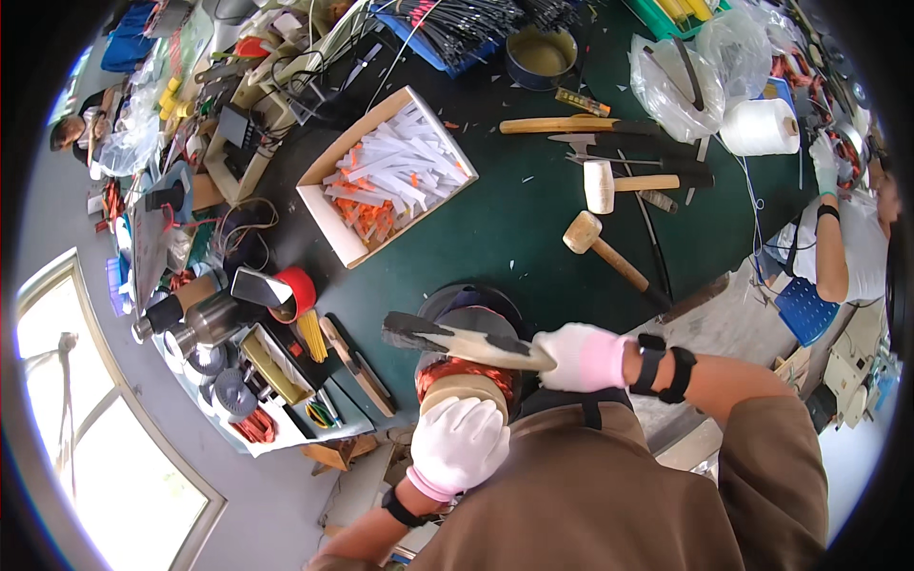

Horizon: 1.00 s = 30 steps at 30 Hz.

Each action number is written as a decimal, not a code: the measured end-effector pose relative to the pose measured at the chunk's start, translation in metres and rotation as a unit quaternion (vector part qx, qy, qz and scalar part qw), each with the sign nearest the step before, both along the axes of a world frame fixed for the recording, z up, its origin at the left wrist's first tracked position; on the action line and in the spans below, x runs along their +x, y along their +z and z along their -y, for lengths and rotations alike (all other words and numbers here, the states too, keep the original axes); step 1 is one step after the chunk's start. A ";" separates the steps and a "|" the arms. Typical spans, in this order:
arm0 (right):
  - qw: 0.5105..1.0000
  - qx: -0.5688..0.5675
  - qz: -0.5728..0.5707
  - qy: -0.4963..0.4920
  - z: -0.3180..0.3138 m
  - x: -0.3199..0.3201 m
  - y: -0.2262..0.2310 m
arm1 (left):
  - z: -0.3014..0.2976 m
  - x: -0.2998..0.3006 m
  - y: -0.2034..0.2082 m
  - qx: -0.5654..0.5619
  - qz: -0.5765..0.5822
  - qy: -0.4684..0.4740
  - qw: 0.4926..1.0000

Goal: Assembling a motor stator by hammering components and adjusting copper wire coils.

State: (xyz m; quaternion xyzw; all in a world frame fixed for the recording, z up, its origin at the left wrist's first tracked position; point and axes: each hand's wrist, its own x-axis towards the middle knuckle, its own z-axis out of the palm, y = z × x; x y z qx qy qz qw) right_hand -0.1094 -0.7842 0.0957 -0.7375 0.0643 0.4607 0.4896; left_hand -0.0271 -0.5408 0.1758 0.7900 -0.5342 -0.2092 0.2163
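In front of my body, at the table's near edge, is a round workpiece with reddish copper windings (466, 369). A tan round block (466, 388) sits against its near side. My left hand (460, 445), in a white glove with a pink cuff, grips that block with the fingers bent over it. My right hand (583, 358), gloved alike, is closed round one end of a long flat wooden tool (466, 343). Its far end is dark and worn. The tool lies across above the windings and covers part of them; whether it touches them I cannot tell.
A carton of white and orange strips (400, 176) stands on the dark green table (514, 214). Two mallets (600, 186) and long-handled tools lie to the right, near a white thread spool (760, 127). At left are a red tape roll (297, 293) and steel flask (214, 319). A co-worker (847, 238) sits right.
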 end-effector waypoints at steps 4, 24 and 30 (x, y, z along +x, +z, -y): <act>0.963 0.075 0.011 -0.257 0.016 0.001 0.012 | -0.005 0.004 0.005 0.026 0.002 -0.059 0.998; 0.962 0.081 0.068 -0.252 0.006 0.027 0.011 | -0.016 0.008 0.003 -0.008 0.033 -0.044 0.998; 0.998 -0.036 0.057 0.015 0.017 0.025 0.008 | -0.032 0.021 0.007 0.019 0.050 -0.164 0.985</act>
